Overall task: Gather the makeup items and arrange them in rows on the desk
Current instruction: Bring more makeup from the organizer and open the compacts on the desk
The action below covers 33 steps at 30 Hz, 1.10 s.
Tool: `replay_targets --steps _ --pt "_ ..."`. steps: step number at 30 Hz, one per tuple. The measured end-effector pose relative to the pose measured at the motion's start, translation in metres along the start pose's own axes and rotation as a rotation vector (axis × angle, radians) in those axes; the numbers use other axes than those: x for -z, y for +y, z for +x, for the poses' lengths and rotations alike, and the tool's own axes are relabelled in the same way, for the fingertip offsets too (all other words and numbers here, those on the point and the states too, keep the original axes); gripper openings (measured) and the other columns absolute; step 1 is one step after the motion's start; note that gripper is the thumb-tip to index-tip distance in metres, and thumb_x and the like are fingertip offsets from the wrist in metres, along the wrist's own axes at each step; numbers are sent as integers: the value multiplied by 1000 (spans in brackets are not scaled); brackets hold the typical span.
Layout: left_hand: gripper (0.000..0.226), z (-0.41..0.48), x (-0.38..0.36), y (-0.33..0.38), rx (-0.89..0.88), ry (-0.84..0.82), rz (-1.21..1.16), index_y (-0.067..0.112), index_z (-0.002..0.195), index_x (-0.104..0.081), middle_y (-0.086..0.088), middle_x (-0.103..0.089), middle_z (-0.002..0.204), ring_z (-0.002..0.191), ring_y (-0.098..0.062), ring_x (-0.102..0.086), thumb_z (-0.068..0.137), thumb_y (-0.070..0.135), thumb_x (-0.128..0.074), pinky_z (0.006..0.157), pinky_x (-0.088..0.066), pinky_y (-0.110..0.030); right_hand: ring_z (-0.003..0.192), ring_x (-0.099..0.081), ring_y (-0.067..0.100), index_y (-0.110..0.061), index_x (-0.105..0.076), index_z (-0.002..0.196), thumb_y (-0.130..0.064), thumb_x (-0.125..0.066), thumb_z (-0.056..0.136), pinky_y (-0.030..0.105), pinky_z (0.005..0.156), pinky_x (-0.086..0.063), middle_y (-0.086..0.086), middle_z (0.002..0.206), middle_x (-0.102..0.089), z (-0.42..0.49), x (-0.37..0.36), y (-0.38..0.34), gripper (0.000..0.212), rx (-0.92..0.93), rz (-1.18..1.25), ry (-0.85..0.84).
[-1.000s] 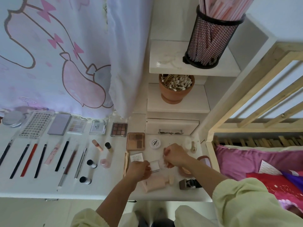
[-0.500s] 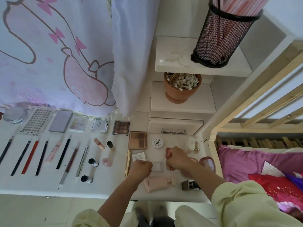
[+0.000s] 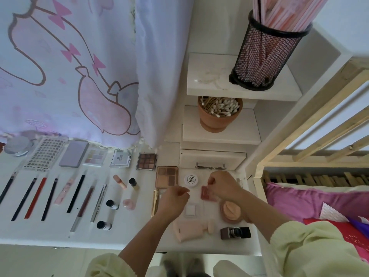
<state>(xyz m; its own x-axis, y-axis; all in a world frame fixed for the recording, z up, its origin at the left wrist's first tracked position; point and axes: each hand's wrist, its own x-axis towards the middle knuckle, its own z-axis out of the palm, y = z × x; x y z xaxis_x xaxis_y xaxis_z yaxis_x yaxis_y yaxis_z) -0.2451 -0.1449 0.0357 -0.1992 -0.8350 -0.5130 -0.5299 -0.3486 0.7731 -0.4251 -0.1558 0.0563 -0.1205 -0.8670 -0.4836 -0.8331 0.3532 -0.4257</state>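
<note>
At the right end of the white worktop (image 3: 129, 232), the right hand (image 3: 223, 184) has its fingers curled and pinches the near edge of a small reddish-pink square compact (image 3: 206, 193). The compact lies flat between the two hands, just beside a round white labelled jar (image 3: 191, 179). The left hand (image 3: 173, 198) hovers close by with its fingers curled under. Whether it holds anything cannot be told from this angle.

The pinch looks light and taken at one edge, so the compact could tip or slip as it is lifted and drop onto the small white square pan (image 3: 190, 209) lying just toward the front edge.

This end is crowded. A sideways slide of the compact would likely nudge the jar or the tan eyeshadow palette (image 3: 166, 176) out of line.

The right forearm passes right over the round peach powder compact with its puff (image 3: 231, 211). The small dark bottle (image 3: 235, 232) lies on its side near the front right corner. A dragged sleeve could push either one, and the bottle might roll off the front edge.
</note>
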Motion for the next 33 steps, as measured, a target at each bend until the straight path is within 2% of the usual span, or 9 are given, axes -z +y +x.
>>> replay_targets --steps 4,8,11,13,19,23,33 --pt "30 16 -8 15 -126 0 238 18 121 -65 0 -66 116 105 -14 -61 94 15 -52 85 -44 -19 96 -63 22 -6 -62 112 -14 -59 89 31 81 -51 8 109 -65 1 -5 5 25 7 -119 -36" --pt "32 29 -18 18 -181 -59 457 25 125 -62 1 -64 118 106 -15 -60 94 24 -55 90 -47 -25 97 -63 24 -10 -53 119 -18 -52 92 36 83 -50 8 108 -64 1 -20 14 29 -19 -243 -58" --pt "39 40 -23 23 -230 -96 619 28 131 -55 1 -61 126 113 -17 -59 93 32 -57 94 -47 -28 101 -62 24 -13 -46 126 -17 -51 93 30 73 -43 8 111 -62 3 -25 17 34 -13 -299 -68" --pt "44 48 -26 25 -258 -135 731 28 136 -51 1 -57 131 119 -19 -56 93 35 -56 97 -46 -32 104 -61 25 -13 -44 128 -17 -50 93 29 71 -40 8 113 -62 5 -27 18 36 -11 -318 -65" --pt "40 63 -29 35 -358 -251 1017 17 123 -59 -7 -54 117 111 -26 -55 89 39 -62 88 -47 -38 104 -61 26 -12 -46 121 -23 -50 94 31 75 -43 8 113 -62 11 -27 20 30 -23 -313 -56" --pt "37 70 -32 39 -415 -313 1091 16 120 -62 -7 -54 113 109 -28 -57 87 34 -66 87 -49 -39 104 -62 26 -12 -46 121 -24 -48 95 31 75 -44 8 111 -63 15 -27 21 29 -35 -273 -45" --pt "49 75 -37 42 -423 -313 1121 8 124 -50 -11 -53 123 112 -31 -56 86 31 -69 89 -45 -40 107 -60 28 -10 -44 124 -11 -47 94 36 82 -48 11 116 -62 16 -25 17 30 -91 -235 -79"
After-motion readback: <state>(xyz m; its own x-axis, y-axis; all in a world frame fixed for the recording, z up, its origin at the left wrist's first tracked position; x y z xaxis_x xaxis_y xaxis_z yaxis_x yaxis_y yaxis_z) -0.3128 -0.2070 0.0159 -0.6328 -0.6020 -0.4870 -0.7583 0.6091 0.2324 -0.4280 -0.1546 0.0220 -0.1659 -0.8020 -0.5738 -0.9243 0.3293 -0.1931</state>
